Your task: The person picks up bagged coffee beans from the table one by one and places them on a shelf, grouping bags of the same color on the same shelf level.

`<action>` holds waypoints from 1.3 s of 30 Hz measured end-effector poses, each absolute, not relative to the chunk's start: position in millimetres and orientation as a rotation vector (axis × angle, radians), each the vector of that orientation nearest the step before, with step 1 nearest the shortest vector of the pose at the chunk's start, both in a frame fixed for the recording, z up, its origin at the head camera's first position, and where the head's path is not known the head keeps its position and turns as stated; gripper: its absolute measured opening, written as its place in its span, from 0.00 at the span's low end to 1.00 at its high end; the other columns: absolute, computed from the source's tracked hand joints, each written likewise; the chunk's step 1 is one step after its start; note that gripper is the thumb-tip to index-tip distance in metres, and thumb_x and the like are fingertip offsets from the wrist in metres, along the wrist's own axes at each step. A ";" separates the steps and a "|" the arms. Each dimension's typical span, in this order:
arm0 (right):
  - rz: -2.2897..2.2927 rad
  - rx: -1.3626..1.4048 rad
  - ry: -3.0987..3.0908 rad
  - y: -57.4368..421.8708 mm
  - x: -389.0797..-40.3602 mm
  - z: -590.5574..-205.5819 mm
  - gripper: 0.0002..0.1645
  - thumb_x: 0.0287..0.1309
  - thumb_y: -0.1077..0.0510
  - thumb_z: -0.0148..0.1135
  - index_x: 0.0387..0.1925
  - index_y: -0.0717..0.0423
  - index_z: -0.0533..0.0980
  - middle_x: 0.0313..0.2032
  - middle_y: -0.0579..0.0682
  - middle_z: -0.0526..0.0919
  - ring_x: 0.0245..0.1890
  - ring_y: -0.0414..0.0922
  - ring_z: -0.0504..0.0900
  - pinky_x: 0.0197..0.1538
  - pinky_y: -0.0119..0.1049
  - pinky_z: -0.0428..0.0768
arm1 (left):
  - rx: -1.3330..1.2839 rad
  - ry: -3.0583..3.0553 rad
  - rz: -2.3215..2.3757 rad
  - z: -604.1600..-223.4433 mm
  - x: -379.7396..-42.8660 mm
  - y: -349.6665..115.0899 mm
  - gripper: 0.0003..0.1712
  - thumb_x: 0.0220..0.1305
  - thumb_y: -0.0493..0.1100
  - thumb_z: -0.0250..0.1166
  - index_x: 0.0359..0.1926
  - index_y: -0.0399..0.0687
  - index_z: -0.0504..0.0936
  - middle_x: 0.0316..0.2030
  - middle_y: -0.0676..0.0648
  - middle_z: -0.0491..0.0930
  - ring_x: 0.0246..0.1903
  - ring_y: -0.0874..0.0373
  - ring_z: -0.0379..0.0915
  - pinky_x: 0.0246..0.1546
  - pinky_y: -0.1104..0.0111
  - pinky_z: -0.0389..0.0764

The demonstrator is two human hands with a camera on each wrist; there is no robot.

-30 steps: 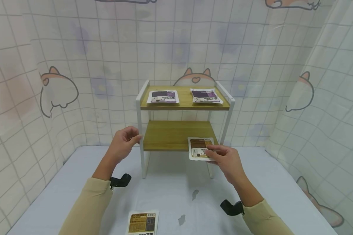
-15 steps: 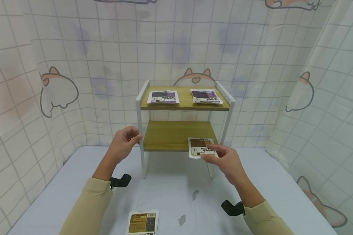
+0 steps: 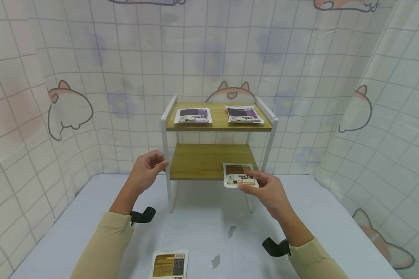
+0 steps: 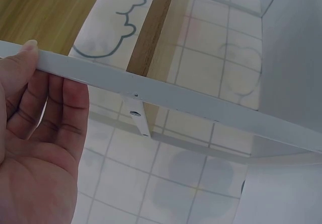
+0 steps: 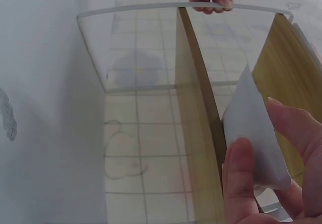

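A white-edged flat pouch with a brown and yellow label [image 3: 234,175] is pinched between the thumb and fingers of my right hand [image 3: 271,193]. It overlaps the front right part of the lower wooden board [image 3: 199,161] of a two-tier rack. In the right wrist view the pouch [image 5: 251,128] shows its pale side close by the board's front edge. My left hand [image 3: 146,170] holds the rack's white front left post [image 3: 168,182]. The left wrist view has the thumb on one face of the white post [image 4: 176,95] and the fingers behind it.
Two piles of purple-labelled pouches, the left pile [image 3: 193,115] and the right pile [image 3: 245,114], lie on the rack's upper board [image 3: 219,126]. Another brown-labelled pouch [image 3: 169,265] lies at the table's near edge. Grey patches [image 3: 215,261] mark the white tabletop. A grid-patterned curtain [image 3: 132,69] surrounds the table.
My right thumb has shifted left and down toward the pouch's near edge, and the pouch's near edge has risen slightly. My left hand stays on the post.
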State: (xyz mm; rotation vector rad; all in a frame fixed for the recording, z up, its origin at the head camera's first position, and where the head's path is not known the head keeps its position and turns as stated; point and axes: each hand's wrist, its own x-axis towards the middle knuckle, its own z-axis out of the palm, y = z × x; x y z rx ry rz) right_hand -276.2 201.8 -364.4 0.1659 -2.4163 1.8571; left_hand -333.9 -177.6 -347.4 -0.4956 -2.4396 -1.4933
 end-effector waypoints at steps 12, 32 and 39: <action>1.838 0.160 -2.407 201.0 -277.4 -366.0 0.36 0.56 0.53 0.78 0.65 0.54 0.77 0.67 0.59 0.73 0.56 0.55 0.77 0.47 0.26 0.82 | -0.497 -2.432 -1.501 -345.4 -331.6 -176.8 0.08 0.74 0.45 0.64 0.45 0.45 0.80 0.43 0.43 0.83 0.45 0.50 0.80 0.51 0.65 0.81; 1.873 0.155 -2.354 199.6 -282.0 -374.4 0.35 0.55 0.51 0.78 0.64 0.54 0.78 0.63 0.57 0.75 0.52 0.54 0.77 0.46 0.30 0.84 | -0.497 -2.432 -1.500 -346.9 -332.8 -177.6 0.09 0.74 0.46 0.63 0.45 0.44 0.80 0.43 0.43 0.83 0.46 0.50 0.80 0.52 0.62 0.81; 1.931 0.173 -2.303 197.9 -283.0 -374.9 0.34 0.56 0.55 0.77 0.64 0.56 0.77 0.63 0.59 0.75 0.54 0.54 0.79 0.47 0.31 0.86 | -0.506 -2.424 -1.501 -346.6 -332.6 -177.6 0.09 0.74 0.45 0.63 0.45 0.44 0.80 0.43 0.43 0.83 0.46 0.50 0.79 0.51 0.67 0.81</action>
